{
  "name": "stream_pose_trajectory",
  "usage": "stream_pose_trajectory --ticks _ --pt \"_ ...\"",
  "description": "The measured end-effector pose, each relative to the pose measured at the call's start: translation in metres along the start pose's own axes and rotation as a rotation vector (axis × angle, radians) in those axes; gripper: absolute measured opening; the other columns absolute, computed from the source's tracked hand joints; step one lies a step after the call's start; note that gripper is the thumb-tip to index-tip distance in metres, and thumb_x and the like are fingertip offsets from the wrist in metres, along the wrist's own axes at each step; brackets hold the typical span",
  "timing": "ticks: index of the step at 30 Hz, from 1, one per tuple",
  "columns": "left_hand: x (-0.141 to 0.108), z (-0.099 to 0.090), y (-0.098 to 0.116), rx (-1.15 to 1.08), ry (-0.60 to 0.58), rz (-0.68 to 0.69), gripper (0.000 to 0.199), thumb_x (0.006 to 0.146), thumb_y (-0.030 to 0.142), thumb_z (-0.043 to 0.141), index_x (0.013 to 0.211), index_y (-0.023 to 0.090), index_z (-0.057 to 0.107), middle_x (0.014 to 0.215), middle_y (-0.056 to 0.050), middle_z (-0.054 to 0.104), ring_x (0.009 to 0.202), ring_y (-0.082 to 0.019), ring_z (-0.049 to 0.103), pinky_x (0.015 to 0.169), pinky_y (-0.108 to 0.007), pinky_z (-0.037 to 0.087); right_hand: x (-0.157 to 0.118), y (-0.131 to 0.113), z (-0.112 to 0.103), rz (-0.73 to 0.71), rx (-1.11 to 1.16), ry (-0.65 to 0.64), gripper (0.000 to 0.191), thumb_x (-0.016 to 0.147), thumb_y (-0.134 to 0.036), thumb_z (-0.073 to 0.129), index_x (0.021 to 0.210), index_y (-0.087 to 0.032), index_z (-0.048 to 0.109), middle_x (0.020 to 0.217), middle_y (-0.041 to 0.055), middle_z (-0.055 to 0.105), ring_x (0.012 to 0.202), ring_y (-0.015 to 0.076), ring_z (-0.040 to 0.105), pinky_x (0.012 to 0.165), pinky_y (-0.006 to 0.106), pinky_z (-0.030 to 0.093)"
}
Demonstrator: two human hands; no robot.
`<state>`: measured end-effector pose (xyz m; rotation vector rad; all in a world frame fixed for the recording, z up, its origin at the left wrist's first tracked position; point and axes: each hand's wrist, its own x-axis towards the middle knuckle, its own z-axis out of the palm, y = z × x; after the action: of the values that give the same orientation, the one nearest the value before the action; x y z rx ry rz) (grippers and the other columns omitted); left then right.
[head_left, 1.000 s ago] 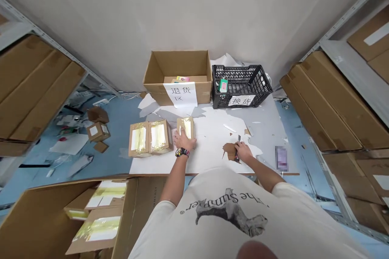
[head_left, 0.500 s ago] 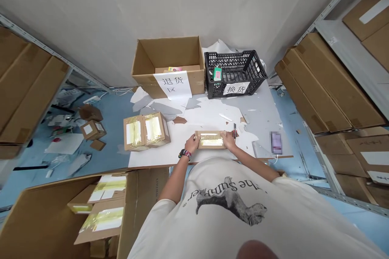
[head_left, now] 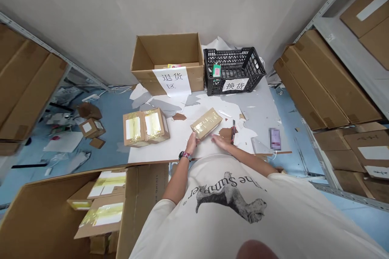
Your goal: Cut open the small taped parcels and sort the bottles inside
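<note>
1 yellow-taped kraft box (head_left: 206, 123) | askew | L hand (head_left: 192, 143) touching

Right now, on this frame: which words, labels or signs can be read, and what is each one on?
"退货区": paper sign on the cardboard box.
"换货": paper label on the black plastic crate.
"he Summer", upside down in this view, its start unclear: T-shirt.
Too small to read: green item in the crate.
Too blurred: pixelated patch.

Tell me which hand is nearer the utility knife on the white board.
Right hand: it lies just beside the utility knife, not touching it. The left hand is farther off, beyond the taped parcel.
</note>
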<state>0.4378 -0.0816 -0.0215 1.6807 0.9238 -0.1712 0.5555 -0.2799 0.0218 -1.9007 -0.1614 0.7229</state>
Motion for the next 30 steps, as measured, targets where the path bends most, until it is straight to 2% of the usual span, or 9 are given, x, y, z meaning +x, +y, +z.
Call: stream_pose_trajectory --ticks 2,6,10,14,18,21,25,28,30 --pt "0.003 0.011 0.006 0.027 0.041 0.000 0.084 0.113 0.080 0.024 0.159 0.020 0.060 0.129 -0.017 0.083 0.112 -0.027 0.080 0.093 -0.036 0.060 0.009 -0.004 0.003 0.046 -0.077 0.070 0.033 0.102 -0.048 0.065 0.105 -0.019 0.080 0.100 0.0082 0.080 0.109 0.0295 0.073 0.109 0.044 0.056" --pt "0.012 0.023 0.025 0.045 0.064 0.000 0.077 0.110 0.075 0.046 0.159 0.018 0.061 0.142 -0.018 0.080 0.126 -0.029 0.077 0.103 -0.036 0.058 0.049 -0.027 -0.019 0.025 -0.186 0.413 0.049 0.096 -0.041 0.061 0.139 -0.020 0.071 0.146 0.0171 0.071 0.144 0.0323 0.058 0.128 0.046 0.043" --pt "0.007 0.022 0.041 0.033 0.055 0.017 0.068 0.113 0.064 0.047 0.160 0.018 0.062 0.154 -0.018 0.074 0.139 -0.032 0.071 0.115 -0.039 0.053 0.081 -0.045 -0.041 0.048 -0.080 0.178 0.048 0.101 -0.053 0.058 0.138 -0.025 0.072 0.127 0.0080 0.080 0.114 0.0277 0.072 0.106 0.039 0.059" --pt "-0.031 0.011 0.055 0.178 0.231 0.213 0.078 0.112 0.063 0.051 0.176 0.019 0.046 0.163 -0.022 0.064 0.154 -0.039 0.056 0.127 -0.051 0.043 0.071 -0.032 -0.044 0.282 0.029 0.043 0.052 0.102 -0.071 0.064 0.125 -0.025 0.073 0.104 0.0080 0.081 0.084 0.0249 0.074 0.080 0.037 0.065" --pt "-0.078 0.010 0.073 0.436 0.303 0.471 0.073 0.110 0.061 0.061 0.177 0.035 0.048 0.176 -0.016 0.049 0.164 -0.045 0.037 0.133 -0.065 0.031 0.040 -0.006 -0.034 0.555 0.250 -0.224 0.075 0.109 -0.086 0.037 0.125 -0.022 0.072 0.096 0.0132 0.080 0.087 0.0287 0.078 0.079 0.043 0.068" --pt "-0.092 0.012 0.073 0.456 0.222 0.552 0.061 0.111 0.057 0.062 0.167 0.034 0.061 0.175 -0.014 0.052 0.161 -0.043 0.041 0.133 -0.063 0.033 0.030 -0.001 -0.023 0.642 0.324 -0.210 0.086 0.111 -0.085 0.018 0.121 -0.019 0.072 0.097 0.0165 0.079 0.093 0.0304 0.079 0.082 0.047 0.068" --pt "-0.076 -0.001 0.046 0.101 0.324 0.487 0.049 0.112 0.057 0.059 0.147 0.025 0.069 0.163 -0.016 0.062 0.155 -0.036 0.051 0.133 -0.053 0.039 0.029 -0.016 -0.009 0.435 0.194 0.014 0.064 0.112 -0.074 0.036 0.119 -0.021 0.071 0.112 0.0173 0.081 0.105 0.0332 0.078 0.092 0.050 0.066" --pt "-0.053 -0.023 0.016 -0.400 0.385 0.063 0.059 0.113 0.070 0.047 0.146 0.025 0.066 0.147 -0.015 0.072 0.140 -0.031 0.066 0.119 -0.047 0.054 0.020 -0.033 0.005 0.096 0.035 0.179 0.044 0.106 -0.062 0.058 0.125 -0.024 0.070 0.130 0.0135 0.079 0.124 0.0334 0.073 0.112 0.051 0.059" --pt "-0.041 -0.035 -0.005 -0.744 0.194 -0.209 0.078 0.113 0.081 0.029 0.148 0.022 0.066 0.134 -0.016 0.077 0.127 -0.032 0.074 0.106 -0.047 0.062 0.004 -0.045 0.017 -0.235 -0.136 0.156 0.041 0.102 -0.052 0.067 0.132 -0.024 0.069 0.144 0.0136 0.074 0.137 0.0346 0.065 0.123 0.055 0.051"
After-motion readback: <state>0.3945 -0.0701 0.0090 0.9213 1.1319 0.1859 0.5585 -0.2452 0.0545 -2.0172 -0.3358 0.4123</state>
